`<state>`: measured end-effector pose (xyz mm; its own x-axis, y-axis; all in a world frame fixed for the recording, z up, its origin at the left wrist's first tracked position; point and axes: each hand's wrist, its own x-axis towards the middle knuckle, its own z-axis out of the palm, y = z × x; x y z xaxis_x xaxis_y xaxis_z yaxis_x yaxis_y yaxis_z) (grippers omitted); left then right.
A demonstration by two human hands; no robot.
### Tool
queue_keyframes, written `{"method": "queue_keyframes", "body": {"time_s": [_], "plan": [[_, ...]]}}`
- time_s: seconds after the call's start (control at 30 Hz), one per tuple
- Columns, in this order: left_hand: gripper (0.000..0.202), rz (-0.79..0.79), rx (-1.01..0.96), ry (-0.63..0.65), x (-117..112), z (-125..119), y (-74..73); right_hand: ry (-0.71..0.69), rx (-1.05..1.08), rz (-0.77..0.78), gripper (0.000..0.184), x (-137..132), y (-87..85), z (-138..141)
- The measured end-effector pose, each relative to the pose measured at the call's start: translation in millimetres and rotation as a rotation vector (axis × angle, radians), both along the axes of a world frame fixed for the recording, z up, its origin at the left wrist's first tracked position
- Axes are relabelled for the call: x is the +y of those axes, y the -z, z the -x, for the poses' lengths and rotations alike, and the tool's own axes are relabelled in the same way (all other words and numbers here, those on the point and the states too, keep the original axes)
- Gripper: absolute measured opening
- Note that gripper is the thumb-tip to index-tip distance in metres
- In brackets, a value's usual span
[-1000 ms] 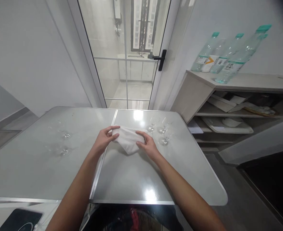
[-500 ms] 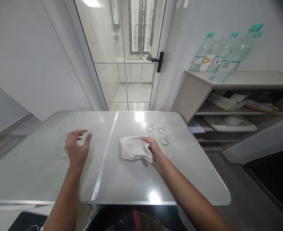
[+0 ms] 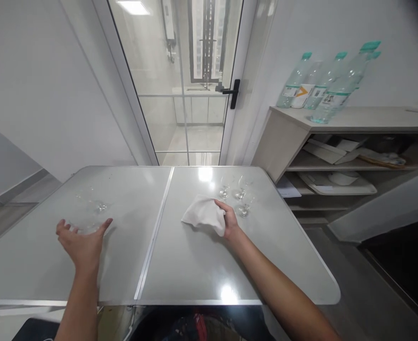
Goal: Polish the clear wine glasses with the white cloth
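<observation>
My left hand (image 3: 83,241) is over the left part of the table, thumb and fingers spread wide around the near side of a clear glass (image 3: 88,228). The glass is faint against the pale surface, and whether the fingers touch it is hard to see. Just beyond stands another clear glass (image 3: 100,206). My right hand (image 3: 230,220) is closed on the right edge of a white cloth (image 3: 203,212), which hangs loosely over the table toward the left. Three clear glasses (image 3: 243,210) stand close together beyond and to the right of that hand.
A metal seam (image 3: 155,227) divides the pale glossy table (image 3: 201,270). Several clear plastic bottles (image 3: 331,102) with green caps stand on a wooden shelf unit (image 3: 290,128) at the right. Behind the table is a glass door (image 3: 159,123) with a black handle (image 3: 234,94).
My left hand has moved left and nearer to me, down to the glass. The cloth in my right hand has shifted slightly right, its free end now folded to a point.
</observation>
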<state>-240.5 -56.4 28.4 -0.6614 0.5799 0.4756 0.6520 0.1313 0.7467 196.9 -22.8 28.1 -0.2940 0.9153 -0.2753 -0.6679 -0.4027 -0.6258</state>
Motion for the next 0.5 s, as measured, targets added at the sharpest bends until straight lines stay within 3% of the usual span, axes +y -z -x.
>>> {"method": "queue_keyframes", "body": {"time_s": [0.1, 0.17, 0.3, 0.37, 0.43, 0.5], "plan": [[0.096, 0.033, -0.135, -0.071, 3, -2, 4.8, -0.001, 0.026, 0.026, 0.029, 0, -0.9, -2], [0.082, 0.069, -0.174, -0.052, 4, -1, 8.1, -0.004, 0.049, 0.07, 0.03, 0, -1.2, -1], [0.047, 0.14, -0.114, -0.063, 5, 4, 11.7, 0.018, 0.068, 0.107, 0.029, 0, -1.6, 1], [0.041, 0.158, -0.06, -0.086, 6, 3, 10.6, 0.016, 0.069, 0.106, 0.031, -1, -2.7, 2], [0.041, 0.107, -0.032, -0.035, 7, -5, 6.8, 0.005, 0.065, 0.094, 0.033, -2, -4.2, 2], [0.043, 0.03, -0.018, 0.103, 11, -25, 0.1, 0.024, 0.048, 0.065, 0.034, -2, -4.9, 4]]}}
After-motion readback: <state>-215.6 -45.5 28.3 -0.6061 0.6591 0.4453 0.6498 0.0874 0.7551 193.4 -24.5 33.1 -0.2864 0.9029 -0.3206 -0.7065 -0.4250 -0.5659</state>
